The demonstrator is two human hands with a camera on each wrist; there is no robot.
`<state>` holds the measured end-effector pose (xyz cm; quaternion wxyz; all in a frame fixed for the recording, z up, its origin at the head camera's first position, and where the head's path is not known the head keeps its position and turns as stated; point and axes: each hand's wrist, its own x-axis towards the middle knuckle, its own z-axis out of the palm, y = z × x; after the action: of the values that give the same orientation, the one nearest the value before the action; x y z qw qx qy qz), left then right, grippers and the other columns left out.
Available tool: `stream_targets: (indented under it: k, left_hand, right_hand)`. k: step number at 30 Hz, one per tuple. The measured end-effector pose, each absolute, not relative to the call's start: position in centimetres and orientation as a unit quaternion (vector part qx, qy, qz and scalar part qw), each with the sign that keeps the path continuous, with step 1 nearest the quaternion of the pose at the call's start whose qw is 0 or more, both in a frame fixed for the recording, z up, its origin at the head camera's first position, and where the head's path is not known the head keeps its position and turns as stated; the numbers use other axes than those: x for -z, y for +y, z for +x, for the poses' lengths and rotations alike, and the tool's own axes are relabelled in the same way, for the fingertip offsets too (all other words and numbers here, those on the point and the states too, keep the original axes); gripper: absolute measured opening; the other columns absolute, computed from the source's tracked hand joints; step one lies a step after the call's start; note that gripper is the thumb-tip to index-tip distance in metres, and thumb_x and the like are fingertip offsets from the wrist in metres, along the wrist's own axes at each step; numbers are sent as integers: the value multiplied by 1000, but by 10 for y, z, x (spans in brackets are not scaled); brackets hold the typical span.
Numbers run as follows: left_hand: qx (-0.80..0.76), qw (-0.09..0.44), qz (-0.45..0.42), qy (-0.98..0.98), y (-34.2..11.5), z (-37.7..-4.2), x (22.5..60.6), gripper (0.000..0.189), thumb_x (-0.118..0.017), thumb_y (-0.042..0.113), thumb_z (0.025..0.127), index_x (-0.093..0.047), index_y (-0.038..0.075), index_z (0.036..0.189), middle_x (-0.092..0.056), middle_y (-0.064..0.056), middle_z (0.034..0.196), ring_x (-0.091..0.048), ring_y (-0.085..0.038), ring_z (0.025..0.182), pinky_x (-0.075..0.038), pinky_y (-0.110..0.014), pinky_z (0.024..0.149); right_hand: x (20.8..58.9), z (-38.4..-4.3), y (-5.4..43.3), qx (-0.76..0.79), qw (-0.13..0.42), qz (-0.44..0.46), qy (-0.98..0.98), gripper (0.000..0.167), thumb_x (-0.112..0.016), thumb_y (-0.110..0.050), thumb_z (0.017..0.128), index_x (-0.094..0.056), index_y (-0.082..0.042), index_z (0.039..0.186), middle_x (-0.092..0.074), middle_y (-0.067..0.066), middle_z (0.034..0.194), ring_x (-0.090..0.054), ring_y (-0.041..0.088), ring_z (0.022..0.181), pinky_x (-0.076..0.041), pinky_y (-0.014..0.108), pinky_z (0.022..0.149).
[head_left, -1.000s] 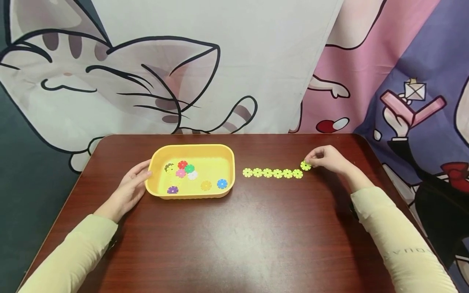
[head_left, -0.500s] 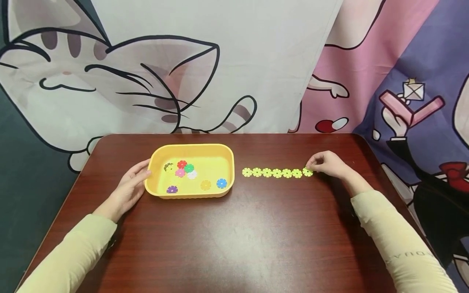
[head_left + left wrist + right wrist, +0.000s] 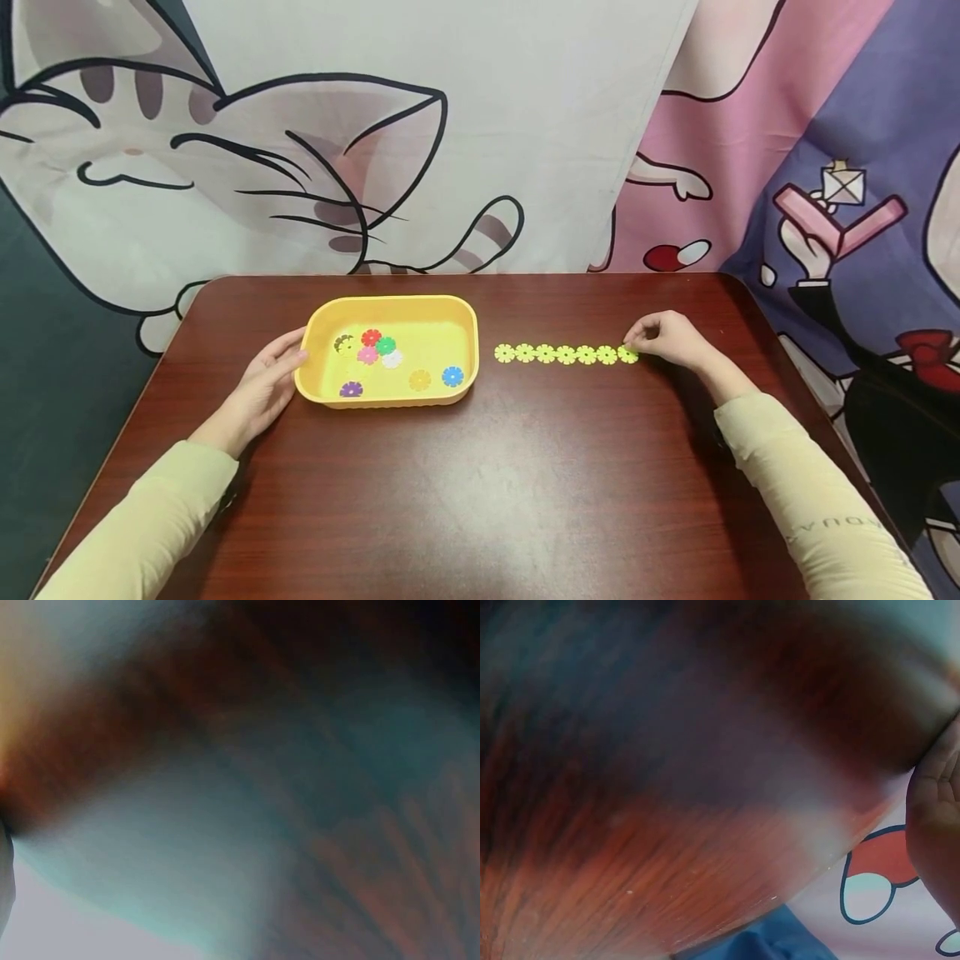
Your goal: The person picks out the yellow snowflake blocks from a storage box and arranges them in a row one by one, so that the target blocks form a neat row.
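Note:
A yellow plastic tray (image 3: 386, 308) stands on the table's left half. My left hand (image 3: 262, 383) holds its left end, thumb at the rim and fingers along the outer wall. To the tray's right, several yellow-green flower-shaped discs (image 3: 545, 354) lie in a straight row. At the row's right end, my right hand (image 3: 667, 337) pinches the last flower disc (image 3: 628, 356) between thumb and fingertips; they cover part of it. In the right wrist view only the edge of the right hand (image 3: 937, 817) shows. The left wrist view is mostly blurred.
Inside the tray lie loose flower discs, among them red (image 3: 371, 337), green (image 3: 386, 346), purple (image 3: 351, 389) and blue (image 3: 452, 377) ones. The brown wooden table (image 3: 480, 500) ends at the back against a cartoon-printed cloth (image 3: 540, 150).
My right hand has brought the flower disc down to the right end of the row, in line with the others. The left hand and tray have stayed in place.

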<state>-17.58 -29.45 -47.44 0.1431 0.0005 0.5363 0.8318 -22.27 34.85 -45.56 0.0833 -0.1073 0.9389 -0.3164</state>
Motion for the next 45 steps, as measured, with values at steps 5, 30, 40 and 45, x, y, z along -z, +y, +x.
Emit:
stream_targets:
  k: [5,30,40,45]
  left_hand:
    - [-833,141,1,535,-294,-175,474,36,-52,-3,108,-61,20,134,-67,13,133,-66,1,123,-58,-16,99]
    - [-836,139,7,531,-295,-175,476,36,-52,-4,108,-62,20,132,-68,11,133,-67,0,122,-58,-17,99]
    - [-826,147,-8,544,-296,-175,475,35,-53,0,109,-57,21,136,-63,15,135,-65,3,123,-57,-15,98]
    - [-823,149,-13,548,-296,-175,474,34,-53,1,109,-55,21,138,-62,15,135,-64,4,123,-57,-14,98]
  right_hand:
    - [455,-222,347,317,79,-105,939,3,-82,-5,87,-82,-5,91,-79,8,84,-54,0,70,-43,18,66]
    - [433,-244,321,331,74,-118,933,11,-79,-6,92,-81,-2,103,-80,12,94,-59,1,74,-47,17,69]
    - [418,-264,278,341,68,-154,925,15,-80,-8,94,-80,-1,107,-81,15,101,-65,3,81,-49,14,73]
    - [415,-269,249,349,66,-175,918,15,-80,-7,94,-80,-1,108,-81,15,103,-68,10,85,-52,17,76]
